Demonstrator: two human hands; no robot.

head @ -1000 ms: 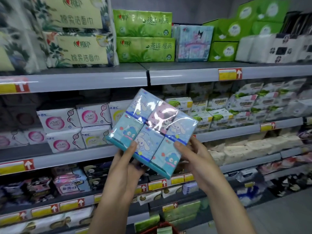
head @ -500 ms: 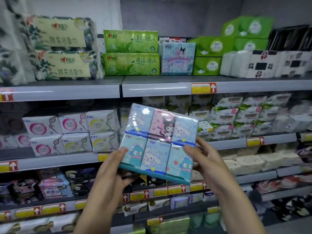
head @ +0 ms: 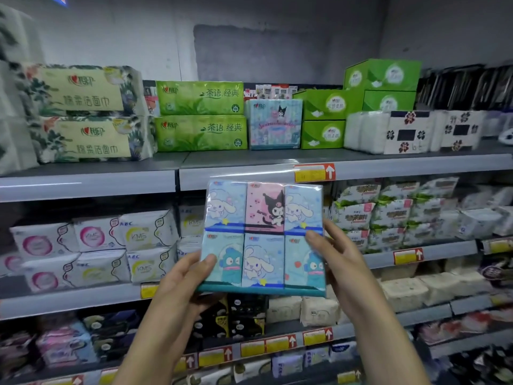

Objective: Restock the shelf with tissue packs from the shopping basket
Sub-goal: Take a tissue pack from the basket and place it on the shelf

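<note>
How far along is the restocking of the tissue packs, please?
Possibly done: one similar cartoon pack stands on the top shelf. In hand: the left hand and right hand hold a tissue pack in front of the shelves. Left: placing it; the basket is out of view.

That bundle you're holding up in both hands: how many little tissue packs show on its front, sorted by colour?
Blue packs: 5
Pink pack: 1
Total: 6, all on the front of the bundle
</note>
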